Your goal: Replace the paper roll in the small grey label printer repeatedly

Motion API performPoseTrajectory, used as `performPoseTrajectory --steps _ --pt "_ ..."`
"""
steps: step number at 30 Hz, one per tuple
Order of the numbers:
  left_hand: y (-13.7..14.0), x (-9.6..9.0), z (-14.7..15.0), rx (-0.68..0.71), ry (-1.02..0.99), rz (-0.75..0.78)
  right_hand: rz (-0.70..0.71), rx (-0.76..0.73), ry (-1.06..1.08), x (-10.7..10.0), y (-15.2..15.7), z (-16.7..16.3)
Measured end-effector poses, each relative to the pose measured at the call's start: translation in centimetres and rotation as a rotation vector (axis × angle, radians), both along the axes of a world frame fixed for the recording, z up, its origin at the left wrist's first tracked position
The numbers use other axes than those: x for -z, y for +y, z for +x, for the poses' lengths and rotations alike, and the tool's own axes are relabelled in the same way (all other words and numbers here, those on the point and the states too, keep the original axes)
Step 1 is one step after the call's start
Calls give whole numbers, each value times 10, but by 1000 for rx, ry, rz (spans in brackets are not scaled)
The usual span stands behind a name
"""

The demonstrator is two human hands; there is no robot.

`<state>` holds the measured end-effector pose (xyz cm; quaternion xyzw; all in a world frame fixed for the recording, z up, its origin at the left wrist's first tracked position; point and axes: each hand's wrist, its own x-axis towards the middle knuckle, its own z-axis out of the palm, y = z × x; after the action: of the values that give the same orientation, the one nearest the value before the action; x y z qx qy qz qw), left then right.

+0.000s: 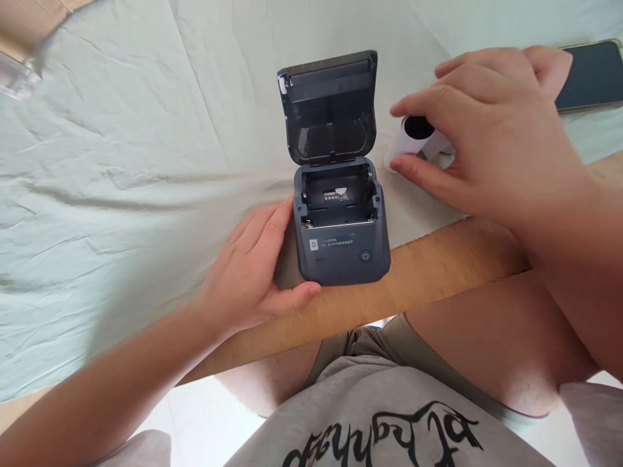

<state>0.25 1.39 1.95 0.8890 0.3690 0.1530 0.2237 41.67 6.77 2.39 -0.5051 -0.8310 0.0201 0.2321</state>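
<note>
A dark blue portable label printer [343,250] stands near the table's front edge with its lid [331,110] swung up. Its paper bay [335,191] holds no roll; a small printed sticker shows on the bay's inner wall. My left hand [248,266] grips the printer's left side, fingers along the side and thumb at the front corner. To the right of the printer, my right hand [491,123] has its thumb and forefinger around a white paper roll [402,148] with a dark core. Another white piece beside the roll is mostly hidden by this hand.
A dark-screened phone [591,74] lies at the far right, partly behind my right hand. A pale, wrinkled cloth [195,117] covers the table, leaving a wooden front edge [428,266] bare. At the upper left are a clear plastic item [17,76] and a brown cardboard-like thing [36,19].
</note>
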Motion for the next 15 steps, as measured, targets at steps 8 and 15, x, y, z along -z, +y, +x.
performPoseTrajectory --steps 8,15 --pt "-1 1 -4 -4 -14 -35 2 77 -39 -12 -5 -6" --pt "-1 0 -3 25 -23 -25 -146 10 242 -41 -39 -50"
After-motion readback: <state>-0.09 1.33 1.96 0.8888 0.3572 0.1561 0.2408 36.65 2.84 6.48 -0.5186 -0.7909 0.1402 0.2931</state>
